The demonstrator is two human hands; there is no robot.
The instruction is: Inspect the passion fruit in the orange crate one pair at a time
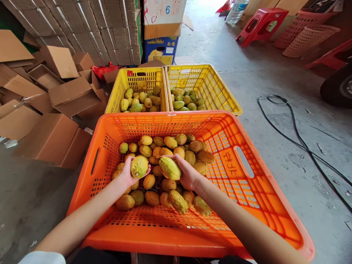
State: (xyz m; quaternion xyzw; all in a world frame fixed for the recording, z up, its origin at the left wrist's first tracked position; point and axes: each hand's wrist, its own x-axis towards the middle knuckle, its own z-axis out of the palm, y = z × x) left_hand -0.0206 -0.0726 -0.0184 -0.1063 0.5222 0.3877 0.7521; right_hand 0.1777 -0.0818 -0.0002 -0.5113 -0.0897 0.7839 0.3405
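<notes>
In my left hand (128, 174) rests a rounded yellow-green fruit (139, 167), which looks like a small papaya, blossom or stem end facing me. My right hand (187, 172) grips a longer, ribbed yellow-green fruit (170, 168) of the same kind, tilted. Both hands are above a large orange plastic crate (154, 238). Beneath them lies a pile of similar fruits (152, 198), mostly yellow to orange-brown, some greenish. The fingers under each held fruit are partly hidden.
Beyond the orange crate stand two yellow crates, the left one (115, 96) with yellowish fruits and the right one (224, 91) with greener fruits. Cardboard boxes (55, 135) lie heaped at left. A black cable (298, 137) crosses the floor at right, near a red stool (261, 24).
</notes>
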